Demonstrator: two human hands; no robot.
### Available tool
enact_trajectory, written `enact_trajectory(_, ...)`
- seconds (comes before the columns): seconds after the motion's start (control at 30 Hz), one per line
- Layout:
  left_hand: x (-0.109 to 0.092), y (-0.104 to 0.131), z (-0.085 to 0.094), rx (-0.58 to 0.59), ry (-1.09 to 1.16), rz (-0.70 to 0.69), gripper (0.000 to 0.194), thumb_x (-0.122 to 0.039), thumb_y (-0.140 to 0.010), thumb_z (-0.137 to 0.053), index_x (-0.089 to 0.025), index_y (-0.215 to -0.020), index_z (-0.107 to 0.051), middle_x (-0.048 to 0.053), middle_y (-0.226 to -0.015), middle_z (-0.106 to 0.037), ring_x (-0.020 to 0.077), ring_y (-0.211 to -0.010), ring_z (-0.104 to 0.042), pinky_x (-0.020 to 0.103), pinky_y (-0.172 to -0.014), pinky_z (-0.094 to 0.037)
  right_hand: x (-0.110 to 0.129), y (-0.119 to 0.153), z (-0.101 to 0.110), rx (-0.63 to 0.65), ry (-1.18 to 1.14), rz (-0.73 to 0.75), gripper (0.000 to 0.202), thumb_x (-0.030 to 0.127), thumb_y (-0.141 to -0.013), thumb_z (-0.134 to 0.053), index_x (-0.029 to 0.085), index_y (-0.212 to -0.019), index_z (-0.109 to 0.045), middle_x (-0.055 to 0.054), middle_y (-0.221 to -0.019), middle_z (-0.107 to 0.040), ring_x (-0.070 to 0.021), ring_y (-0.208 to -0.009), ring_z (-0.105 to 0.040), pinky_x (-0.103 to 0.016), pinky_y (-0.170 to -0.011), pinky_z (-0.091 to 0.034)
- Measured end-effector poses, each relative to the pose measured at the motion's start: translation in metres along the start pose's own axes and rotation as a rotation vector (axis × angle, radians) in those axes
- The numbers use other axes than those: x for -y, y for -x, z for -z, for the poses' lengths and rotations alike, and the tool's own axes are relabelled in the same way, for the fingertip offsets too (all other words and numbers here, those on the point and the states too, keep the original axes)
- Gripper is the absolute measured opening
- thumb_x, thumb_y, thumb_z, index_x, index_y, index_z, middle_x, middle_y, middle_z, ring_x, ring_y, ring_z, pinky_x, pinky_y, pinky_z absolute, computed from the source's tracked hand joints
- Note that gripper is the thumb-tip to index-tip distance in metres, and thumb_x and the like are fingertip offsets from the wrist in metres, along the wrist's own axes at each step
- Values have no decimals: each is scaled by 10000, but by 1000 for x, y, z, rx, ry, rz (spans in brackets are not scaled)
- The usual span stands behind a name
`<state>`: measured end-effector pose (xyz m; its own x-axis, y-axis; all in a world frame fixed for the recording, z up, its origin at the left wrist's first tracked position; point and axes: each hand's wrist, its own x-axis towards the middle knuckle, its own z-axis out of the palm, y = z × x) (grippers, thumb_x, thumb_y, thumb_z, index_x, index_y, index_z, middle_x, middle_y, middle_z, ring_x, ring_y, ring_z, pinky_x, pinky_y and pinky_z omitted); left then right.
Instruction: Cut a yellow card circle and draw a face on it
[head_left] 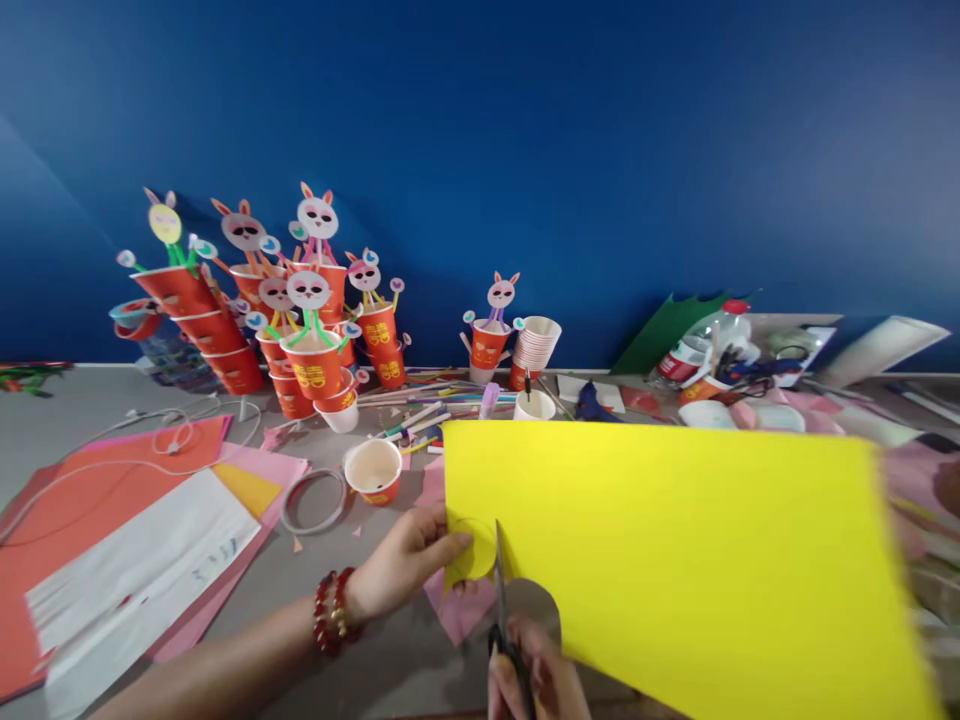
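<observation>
While the left hand pinches the lower left corner of a yellow sheet, thumb on top and some fingertips showing beneath, the right hand is closed around the dark handles of a pair of scissors. Its blades point away from the person, just right of the left thumb, at the edge of a circle drawn on the sheet; how far they stand apart I cannot tell. Right of the blades, the sheet's near edge curves inward in a rounded notch, and from there the sheet spreads far to the right, covering much of the tabletop. Directly below the pinched corner lies a piece of pink paper.

Left of the scissors and nearer the person, a bare stretch of grey table gives some room. Beyond the left hand, though, stand a paper cup and, beside it, a grey ring. Farther left, a white sheet lies over coloured papers. Past the yellow sheet's far edge, loose pens crowd the table.
</observation>
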<state>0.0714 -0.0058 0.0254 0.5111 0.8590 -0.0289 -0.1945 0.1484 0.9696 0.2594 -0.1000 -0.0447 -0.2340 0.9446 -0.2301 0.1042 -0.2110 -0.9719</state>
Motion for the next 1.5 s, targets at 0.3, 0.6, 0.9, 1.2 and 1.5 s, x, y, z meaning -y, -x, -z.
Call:
enact_trajectory(0.3,13,1,12,-53,-154,29,418,-499,-913,-618,-130,-1101,-680,122,-1017,-733,237,-872,-685,342,-804,-541,22,2,2,226,-414,-247,678,790,-864,-461,146,-678,-569,28,-481,-508,-28,-329,-319,-164,-350,-227)
enact_trajectory(0.6,11,7,16,-67,-131,27,393,-473,-920,-619,-143,-1126,-671,111,-1037,-737,209,-848,-681,298,-764,-535,29,-5,16,402,-523,-345,621,756,-823,-581,136,-796,-611,6,-556,-620,-31,-269,-365,-163,-289,-218)
enact_trajectory(0.9,9,14,18,-35,-123,93,374,-484,-909,-629,-133,-1030,-672,87,-941,-734,174,-784,-658,260,-715,-517,50,3,15,485,-561,-443,571,683,-872,-590,114,-929,-599,-78,-798,-692,-18,-373,-466,-143,-359,-285)
enact_trajectory(1.2,13,16,21,-80,-24,36,368,-481,-903,-640,-146,-1057,-641,64,-901,-713,149,-715,-633,225,-616,-499,58,-16,10,412,-442,-333,527,686,-849,-614,170,-903,-525,35,-638,-615,-28,-334,-440,-150,-365,-355)
enact_trajectory(1.5,12,17,21,-44,43,94,348,-480,-886,-666,-146,-980,-643,33,-773,-694,116,-593,-591,211,-561,-472,42,-19,-6,277,-344,-215,527,662,-816,-684,176,-898,-500,4,-790,-643,-30,-391,-507,-163,-397,-416)
